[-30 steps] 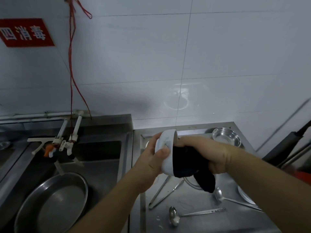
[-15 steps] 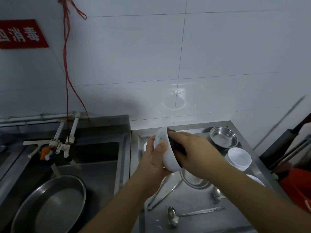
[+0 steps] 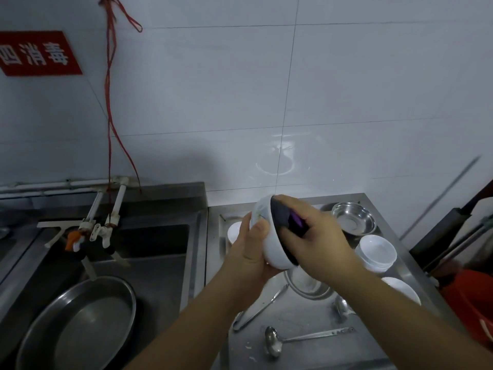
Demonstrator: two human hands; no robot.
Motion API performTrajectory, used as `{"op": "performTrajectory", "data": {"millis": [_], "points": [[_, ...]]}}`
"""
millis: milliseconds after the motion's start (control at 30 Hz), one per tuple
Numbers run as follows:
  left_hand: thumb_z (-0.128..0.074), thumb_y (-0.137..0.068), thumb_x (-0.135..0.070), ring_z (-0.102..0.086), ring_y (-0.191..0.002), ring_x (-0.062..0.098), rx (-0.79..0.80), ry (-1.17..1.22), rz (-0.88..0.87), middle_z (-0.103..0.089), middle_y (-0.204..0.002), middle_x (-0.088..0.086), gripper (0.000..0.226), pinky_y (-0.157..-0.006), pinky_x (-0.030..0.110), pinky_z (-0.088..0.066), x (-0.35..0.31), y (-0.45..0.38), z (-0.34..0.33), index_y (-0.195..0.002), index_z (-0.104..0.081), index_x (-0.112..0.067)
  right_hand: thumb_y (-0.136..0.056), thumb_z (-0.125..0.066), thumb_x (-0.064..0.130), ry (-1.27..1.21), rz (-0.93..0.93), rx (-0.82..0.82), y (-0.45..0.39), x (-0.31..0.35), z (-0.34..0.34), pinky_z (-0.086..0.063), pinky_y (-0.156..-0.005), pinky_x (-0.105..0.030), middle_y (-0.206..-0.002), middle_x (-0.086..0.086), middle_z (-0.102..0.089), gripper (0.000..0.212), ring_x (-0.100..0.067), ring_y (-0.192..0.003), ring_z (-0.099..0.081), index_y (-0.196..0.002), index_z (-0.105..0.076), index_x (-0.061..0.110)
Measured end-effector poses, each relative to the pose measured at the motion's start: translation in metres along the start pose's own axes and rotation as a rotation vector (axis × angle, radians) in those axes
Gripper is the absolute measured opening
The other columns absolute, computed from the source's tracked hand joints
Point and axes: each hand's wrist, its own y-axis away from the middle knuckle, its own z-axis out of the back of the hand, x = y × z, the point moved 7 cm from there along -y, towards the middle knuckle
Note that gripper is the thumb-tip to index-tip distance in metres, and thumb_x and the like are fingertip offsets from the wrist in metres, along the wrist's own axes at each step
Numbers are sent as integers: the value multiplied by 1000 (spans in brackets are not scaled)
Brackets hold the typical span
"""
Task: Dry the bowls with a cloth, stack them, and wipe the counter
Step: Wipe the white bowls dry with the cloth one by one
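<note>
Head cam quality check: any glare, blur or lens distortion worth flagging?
Head view: dim, bluish light; a bright glare patch on the wall tiles above the counter; tile lines bow from the wide-angle lens; slight motion blur on the right hand and dark cloth inside the white bowl; the left hand looks sharper.

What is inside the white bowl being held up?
A dark cloth, pressed in by the right hand, fills the white ceramic bowl. The left hand grips its outside. Its inner surface is covered.
</note>
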Motion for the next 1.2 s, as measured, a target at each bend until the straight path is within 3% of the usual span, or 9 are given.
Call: {"op": "performTrajectory", "data": {"millis": [67,167,333,433,567,733,900,1100,1200], "points": [[-87,-67,-66,-63,-129,42,-46,-18,-9,-61,-143,23,105,-100,68,-55,0,0,5,-153,-46,-20,-94,-71,16,367,154,62,0,5,-3,-59,-77,-40,-109,0,-75,48,-23,-93,-70,-138,-63,37],[-74,-73,-58,-67,-124,37,-67,-163,-74,-63,-139,16,83,-96,63,-59,-8,-1,10,-148,-48,-31,-95,-62,37,401,-64,249,-5,-3,-7,-58,-73,-35,-91,10,-74,20,-9,-81,-68,-115,-67,39],[-72,-74,-60,-66,-122,29,13,-387,-132,-60,-137,5,78,-96,48,-63,-11,5,11,-146,-45,-46,-81,-69,33,-608,-779,369,21,-18,-15,-54,-52,-29,-75,-5,-71,22,-20,-61,-67,-82,-78,13],[-70,-77,-62,-65,-120,28,41,-483,-155,-58,-136,0,79,-90,39,-64,-8,10,15,-149,-40,-48,-73,-66,38,-939,-903,274,36,-18,-21,-44,-43,-24,-61,-3,-61,26,-16,-46,-55,-64,-74,15],[-78,-78,-55,-65,-118,22,63,-643,-128,-53,-137,-14,85,-84,32,-65,0,11,21,-151,-33,-55,-80,-78,57,-1006,-958,202,45,-25,-35,-57,-55,-30,-87,-13,-79,49,-24,-64,-74,-94,-85,10],[-73,-79,-74,-61,-122,7,93,-836,-132,-45,-135,-39,82,-85,21,-63,-2,8,30,-145,-26,-70,-75,-88,50,-1013,-949,199,52,-36,-44,-55,-57,-30,-94,-14,-77,57,-22,-66,-70,-113,-81,8],[-32,-96,-80,-72,-106,19,-259,-362,222,-73,-123,3,69,-87,34,-63,28,13,60,-131,-66,-32,-71,-87,56,-1188,-875,-9,51,-48,-43,-53,-55,-29,-78,-7,-67,59,-19,-57,-61,-109,-81,12],[-79,-84,-38,-68,-89,24,-147,350,350,-70,-108,15,59,-83,34,-60,50,26,49,-130,-72,0,-75,-87,59,-1264,-825,1,52,-61,-48,-50,-52,-29,-69,-2,-61,51,-15,-53,-53,-102,-80,17],[-71,-94,-32,-74,-100,26,-178,500,239,-72,-122,17,55,-83,34,-64,39,20,51,-139,-65,-1,-79,-82,66,-1212,-826,55,57,-67,-57,-51,-55,-29,-75,-2,-68,53,-15,-58,-60,-104,-80,19]]}}
